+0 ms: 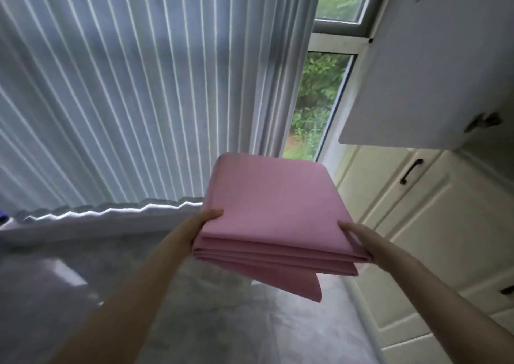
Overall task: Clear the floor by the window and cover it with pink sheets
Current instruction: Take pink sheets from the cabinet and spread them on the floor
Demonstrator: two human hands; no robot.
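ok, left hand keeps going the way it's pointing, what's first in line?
Probably the vertical blinds. The left hand grips the folded pink sheets at their left edge and points forward toward the window; nothing else shows in between, though depth is unclear.

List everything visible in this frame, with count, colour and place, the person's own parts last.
folded sheet: one stack, pink, held in the air at centre.
vertical blinds: one set, pale grey, covering the window on the left.
window: bare strip, white frame, greenery outside, right of the blinds.
wall cupboard: one, white, upper right.
base cupboards: cream, dark handles, lower right.
floor: grey, below.
left hand: grips the stack's left edge.
right hand: grips its right edge.
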